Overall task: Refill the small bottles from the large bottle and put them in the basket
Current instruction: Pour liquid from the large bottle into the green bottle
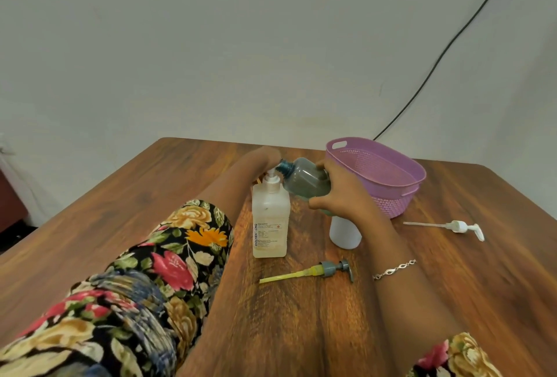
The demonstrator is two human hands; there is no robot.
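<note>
The tall clear square plastic bottle (269, 223) with a white pump stands mid-table. It looks light and nearly empty, so I judge that a hard press on the pump could tip or skid it. The left hand (265, 156) is at its far side by the pump head, too blurred to tell whether its fingers are closed. The right hand (340, 192) grips a small smoky-grey translucent plastic bottle (306, 179), tilted with its open mouth at the nozzle. If the mouth drifts, liquid would likely miss it and wet the wood. A small white plastic bottle (343, 233) stands uncapped beneath that wrist, where a dropped forearm might knock it. The pale plaster wall (211, 45) rises beyond the brown wood-grain table (301, 331). A purple woven-look plastic basket (391, 204) sits far right. A black cable (446, 54) runs down the wall. A grey pump with a yellow tube (327, 269) lies near; a white pump (459, 226) lies right.
</note>
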